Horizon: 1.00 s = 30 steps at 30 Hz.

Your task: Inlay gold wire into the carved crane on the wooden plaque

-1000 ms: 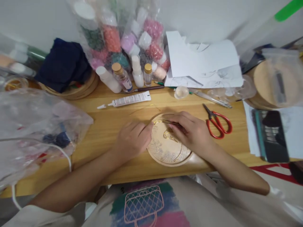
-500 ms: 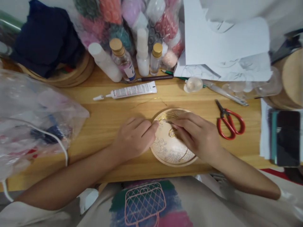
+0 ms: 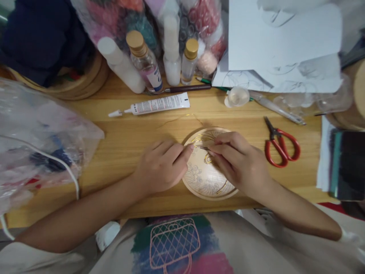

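Observation:
A round wooden plate with a line drawing of waves and curls lies near the table's front edge. Gold wire follows some of its lines at the top, middle and lower right. My left hand rests over the plate's left rim, thumb and forefinger closed at the end of the upper wire; the exact contact is small. In my right hand are thin dark tweezers, their tips pointing left, close to my left fingertips. The right hand covers the plate's right side.
Behind the plate lie a loose gold strand and a white glue tube. Red-handled scissors lie to the right, beyond them a phone. Bottles and papers stand or lie at the back; a plastic bag is on the left.
The camera view has shifted slightly closer, so things at the back sit higher. Both hands keep nearly the same place on the plate, the tweezers still between the right fingers.

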### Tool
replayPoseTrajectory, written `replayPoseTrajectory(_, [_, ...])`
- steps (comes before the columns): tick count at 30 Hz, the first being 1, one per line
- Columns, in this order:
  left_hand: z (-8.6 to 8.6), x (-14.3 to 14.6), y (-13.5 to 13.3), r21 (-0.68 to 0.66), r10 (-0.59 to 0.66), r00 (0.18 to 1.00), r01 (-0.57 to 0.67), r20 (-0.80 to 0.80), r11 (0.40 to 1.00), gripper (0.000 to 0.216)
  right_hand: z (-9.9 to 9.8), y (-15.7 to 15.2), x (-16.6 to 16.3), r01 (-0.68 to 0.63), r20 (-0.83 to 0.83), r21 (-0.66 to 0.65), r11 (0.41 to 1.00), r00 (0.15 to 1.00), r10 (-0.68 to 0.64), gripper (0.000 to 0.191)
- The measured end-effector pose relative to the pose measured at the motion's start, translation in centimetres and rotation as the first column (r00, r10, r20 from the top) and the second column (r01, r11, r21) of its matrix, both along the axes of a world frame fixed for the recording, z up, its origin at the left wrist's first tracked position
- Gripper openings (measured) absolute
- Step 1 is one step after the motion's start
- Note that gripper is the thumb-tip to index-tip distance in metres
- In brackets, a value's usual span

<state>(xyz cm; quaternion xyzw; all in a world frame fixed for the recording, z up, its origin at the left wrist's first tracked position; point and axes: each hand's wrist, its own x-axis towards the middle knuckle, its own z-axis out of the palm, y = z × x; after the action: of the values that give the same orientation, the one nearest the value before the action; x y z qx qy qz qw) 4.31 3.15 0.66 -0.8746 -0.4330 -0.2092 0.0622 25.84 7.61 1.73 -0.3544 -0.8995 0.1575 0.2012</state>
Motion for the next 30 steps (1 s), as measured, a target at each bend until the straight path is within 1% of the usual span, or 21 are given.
replayPoseTrajectory(6, [-0.18, 0.0, -0.15, 0.014, 0.013, 1.0, -0.013, -0.024, 1.0, 0.018, -0.12, -0.09, 0.01, -0.011, 0.017, 0.029, 1.0, 1.0, 0.011, 0.013])
replayPoseTrajectory(14, [0.02, 0.22, -0.13, 0.026, 0.026, 0.999, -0.025, -0.036, 0.999, 0.015, -0.02, -0.13, -0.04, -0.006, 0.065, 0.02, 1.0, 0.998, 0.005, 0.014])
replayPoseTrajectory(19, [0.04, 0.37, -0.1, 0.046, 0.033, 0.999, -0.031, -0.041, 0.998, 0.011, 0.04, -0.18, -0.02, 0.013, 0.088, -0.018, 1.0, 0.996, -0.011, 0.016])
replayPoseTrajectory(23, [0.03, 0.44, -0.2, 0.045, 0.042, 0.998, -0.039, -0.053, 0.998, 0.011, 0.09, -0.24, -0.01, 0.021, 0.07, -0.039, 0.999, 0.997, -0.018, 0.016])
replayPoseTrajectory(26, [0.02, 0.47, -0.22, 0.042, 0.047, 0.997, -0.045, -0.057, 0.998, 0.01, 0.06, -0.24, -0.05, 0.019, 0.06, -0.026, 0.999, 0.998, -0.017, 0.015])
replayPoseTrajectory(30, [-0.14, 0.35, -0.22, 0.064, 0.042, 0.998, -0.04, -0.04, 0.997, 0.011, -0.08, -0.22, -0.07, 0.005, 0.036, 0.028, 1.0, 0.999, -0.006, 0.014])
